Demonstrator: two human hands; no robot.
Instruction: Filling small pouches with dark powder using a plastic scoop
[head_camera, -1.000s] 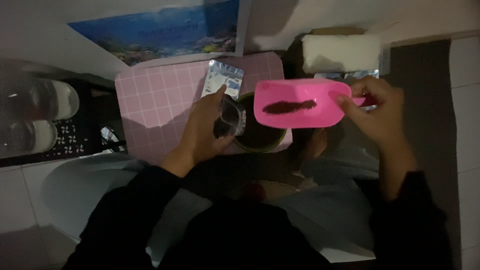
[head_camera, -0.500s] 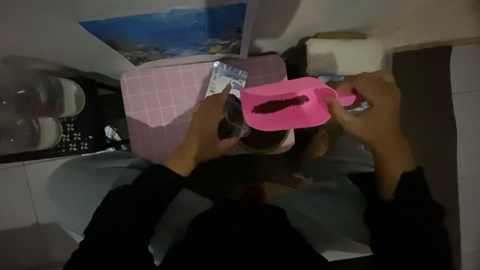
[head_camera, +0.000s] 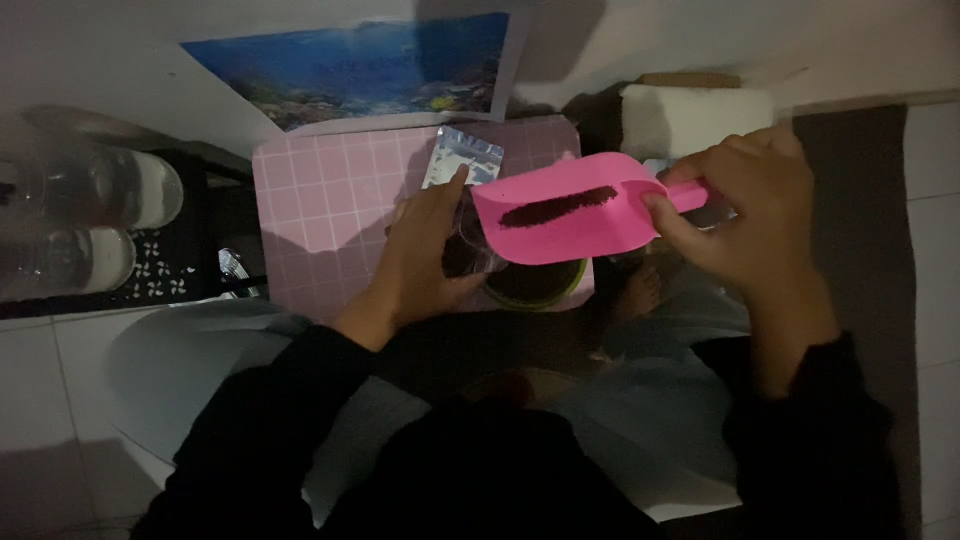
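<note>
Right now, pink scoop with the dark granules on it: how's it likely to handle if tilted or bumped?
The pink scoop looks like thin rigid plastic, so probably stiff and light. The right hand pinches only its short handle, so it may wobble. The dark granules lie loose in a thin line on its nearly flat blade; a tilt or bump would likely slide them off.

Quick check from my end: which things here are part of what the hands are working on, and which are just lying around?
In use:
- pink scoop with a dark line of granules, held by the right hand
- clear cup, held by the left hand
- green-rimmed bowl beneath the scoop

Lying about:
- silver pouch
- pink checked board
- reef picture
- white roll
- clear bottles
</note>
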